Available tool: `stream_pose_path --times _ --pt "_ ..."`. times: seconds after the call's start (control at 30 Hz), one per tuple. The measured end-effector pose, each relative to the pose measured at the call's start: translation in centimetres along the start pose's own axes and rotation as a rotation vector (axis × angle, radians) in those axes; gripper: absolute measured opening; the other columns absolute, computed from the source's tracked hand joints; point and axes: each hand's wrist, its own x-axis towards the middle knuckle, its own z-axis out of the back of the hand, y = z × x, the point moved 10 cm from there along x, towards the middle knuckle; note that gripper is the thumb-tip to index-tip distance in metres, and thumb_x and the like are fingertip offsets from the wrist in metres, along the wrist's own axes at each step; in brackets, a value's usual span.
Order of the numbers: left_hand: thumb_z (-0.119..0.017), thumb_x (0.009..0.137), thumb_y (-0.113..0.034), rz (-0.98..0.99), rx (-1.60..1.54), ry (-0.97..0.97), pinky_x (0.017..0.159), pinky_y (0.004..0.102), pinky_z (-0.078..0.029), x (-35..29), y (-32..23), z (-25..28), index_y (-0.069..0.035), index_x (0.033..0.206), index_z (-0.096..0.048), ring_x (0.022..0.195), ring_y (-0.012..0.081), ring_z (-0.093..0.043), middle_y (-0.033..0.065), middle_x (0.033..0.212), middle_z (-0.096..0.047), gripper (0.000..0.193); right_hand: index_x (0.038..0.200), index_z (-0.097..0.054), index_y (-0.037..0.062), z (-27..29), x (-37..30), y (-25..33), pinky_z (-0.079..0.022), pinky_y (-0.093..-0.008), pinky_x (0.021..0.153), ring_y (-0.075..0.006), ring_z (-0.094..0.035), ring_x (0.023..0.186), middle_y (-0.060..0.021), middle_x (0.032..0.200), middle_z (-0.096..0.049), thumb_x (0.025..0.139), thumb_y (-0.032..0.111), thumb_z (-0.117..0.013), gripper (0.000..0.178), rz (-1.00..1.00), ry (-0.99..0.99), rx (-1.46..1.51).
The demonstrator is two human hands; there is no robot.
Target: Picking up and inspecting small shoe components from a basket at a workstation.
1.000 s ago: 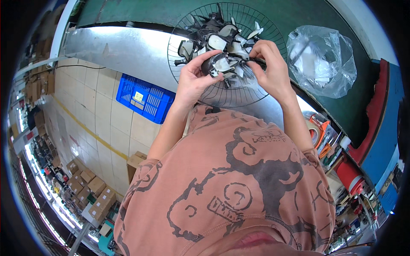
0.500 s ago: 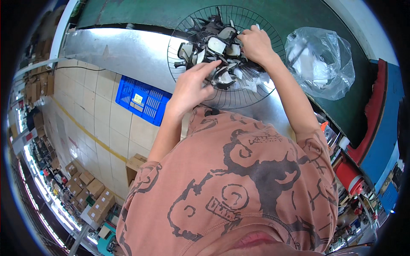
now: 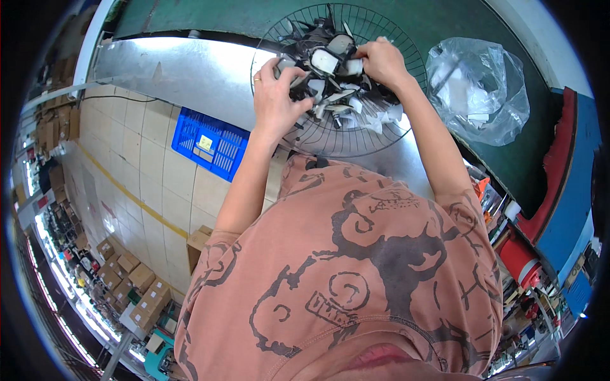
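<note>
A round wire basket (image 3: pixel 344 147) holds a heap of black, curved pieces with white, pad-like faces (image 3: pixel 325 61). At the heap's left side my left hand (image 3: pixel 274 100) curls its fingers and thumb round a dark piece, whose outline is partly hidden. My right hand (image 3: pixel 383 63) is bent over the heap's right side with its fingers drawn together. What those fingertips grip is hidden behind the hand. Scraps of thin white material (image 3: pixel 381 120) lie in the basket's near right part.
The basket spans a metal ledge (image 3: pixel 184 70) and a green tabletop (image 3: pixel 210 16). Right of it stands a clear plastic bag (image 3: pixel 502 101) with white scraps inside. A blue plastic crate (image 3: pixel 216 143) sits lower left on the tiled floor. Cartons (image 3: pixel 136 276) are stacked farther off.
My left hand has moved left and away from me, from the heap's near side to its left edge, and its fingers have curled. My right hand stays about where it was.
</note>
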Motion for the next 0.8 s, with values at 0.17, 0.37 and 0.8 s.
stream_pose_path --times 0.17,0.37,0.8 --pt "-0.072 0.057 -0.005 -0.191 -0.408 0.125 0.092 0.0406 -0.044 -1.6 -4.0 0.9 -0.011 0.101 -0.065 0.11 0.0303 -0.057 0.0078 0.116 -0.065 0.045 0.091 -0.071 0.003 0.8 -3.1 2.3 -0.052 -0.037 0.074 -0.0245 -0.066 0.074 -0.0107 0.08 -0.071 0.079 0.016 -0.067 0.018 0.077 0.332 0.399" --pt "-0.066 0.058 0.0 -0.436 -0.529 0.18 0.091 0.0388 -0.044 -3.7 -8.7 0.4 -0.011 0.103 -0.068 0.11 0.0265 -0.06 0.0053 0.121 -0.065 0.047 0.112 -0.067 0.0095 6.6 -3.7 4.0 -0.049 -0.0365 0.087 -0.0243 -0.062 0.101 -0.0085 0.108 -0.069 0.082 0.015 -0.066 0.031 0.147 -0.184 0.298" --pt "-0.071 0.083 -0.006 0.238 -0.482 -0.037 0.063 0.0267 -0.054 -2.8 3.9 1.8 -0.005 0.114 -0.068 0.083 0.0113 -0.065 0.0064 0.101 -0.067 0.031 0.099 -0.072 0.0142 4.4 -3.0 -0.2 -0.05 -0.0394 0.084 -0.0288 -0.062 0.099 -0.0055 0.098 -0.068 0.085 0.012 -0.06 0.019 0.095 -0.132 0.274"
